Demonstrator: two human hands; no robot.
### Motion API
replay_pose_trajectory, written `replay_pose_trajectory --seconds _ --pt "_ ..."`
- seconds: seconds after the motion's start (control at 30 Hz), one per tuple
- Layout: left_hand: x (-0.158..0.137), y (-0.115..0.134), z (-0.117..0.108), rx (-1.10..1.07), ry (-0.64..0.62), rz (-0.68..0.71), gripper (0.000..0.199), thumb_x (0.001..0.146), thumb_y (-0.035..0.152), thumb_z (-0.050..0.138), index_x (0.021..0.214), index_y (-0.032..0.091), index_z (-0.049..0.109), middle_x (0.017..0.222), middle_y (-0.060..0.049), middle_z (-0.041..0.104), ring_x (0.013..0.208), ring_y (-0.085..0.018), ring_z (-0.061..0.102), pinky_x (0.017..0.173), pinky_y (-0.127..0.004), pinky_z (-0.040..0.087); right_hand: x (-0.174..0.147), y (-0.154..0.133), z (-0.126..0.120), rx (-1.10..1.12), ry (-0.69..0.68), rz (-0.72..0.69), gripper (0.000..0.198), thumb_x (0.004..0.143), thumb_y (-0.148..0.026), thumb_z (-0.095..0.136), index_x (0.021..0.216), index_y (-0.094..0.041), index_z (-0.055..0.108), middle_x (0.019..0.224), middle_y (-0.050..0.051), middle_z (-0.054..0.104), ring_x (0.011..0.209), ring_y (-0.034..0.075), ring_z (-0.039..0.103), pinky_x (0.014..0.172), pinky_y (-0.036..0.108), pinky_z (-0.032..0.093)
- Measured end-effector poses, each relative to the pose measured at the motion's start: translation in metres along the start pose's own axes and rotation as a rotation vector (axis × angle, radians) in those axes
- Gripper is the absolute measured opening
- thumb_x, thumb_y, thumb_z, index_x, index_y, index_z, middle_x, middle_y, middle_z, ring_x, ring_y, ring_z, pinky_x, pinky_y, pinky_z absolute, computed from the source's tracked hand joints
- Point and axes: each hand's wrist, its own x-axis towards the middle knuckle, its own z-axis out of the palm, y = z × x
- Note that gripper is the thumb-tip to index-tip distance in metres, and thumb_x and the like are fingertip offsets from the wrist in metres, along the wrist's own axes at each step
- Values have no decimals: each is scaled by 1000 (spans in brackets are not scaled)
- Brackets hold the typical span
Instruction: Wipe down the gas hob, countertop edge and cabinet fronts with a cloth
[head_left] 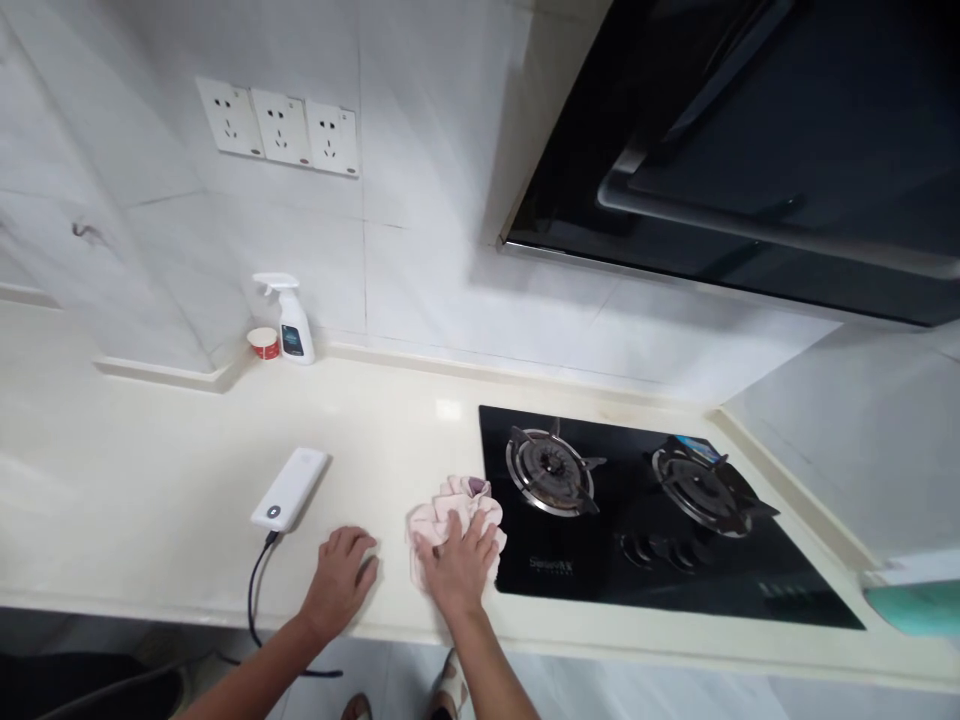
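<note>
A crumpled pale pink cloth [439, 515] lies on the cream countertop, against the left edge of the black gas stove. On top of it, my right hand [461, 565] presses down with its fingers spread and bent into the folds, holding it to the surface. Part of the cloth is hidden under the palm. My left hand [341, 580] rests on the counter to the left, holding nothing, its fingers loosely curled and the thumb apart. Nearest to that hand is a white power bank [292, 488] with a black cable [255, 590] plugged into its lower end.
The gas stove [600, 560] has two burners and sits to the right. A white spray bottle [295, 325] and a small red-and-white cup [264, 343] stand by the wall. A dark range hood [750, 200] overhangs the stove. A green object [919, 607] lies at far right.
</note>
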Motion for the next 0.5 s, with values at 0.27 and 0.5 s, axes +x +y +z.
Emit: replay_pose_trajectory --seconds 0.27,0.5 --pt "-1 2 -3 -8 20 20 17 93 21 54 108 22 62 111 -8 61 107 -24 55 87 -38 45 63 3 14 -146 79 -111 52 82 -54 65 112 -12 69 145 25 45 138 47 32 114 62 20" --pt "0 9 -11 -19 -11 6 20 92 18 55 111 23 61 112 -8 61 106 -22 55 87 -35 47 167 9 39 -273 77 -244 57 90 -57 53 120 -10 66 143 24 48 134 41 38 116 56 18"
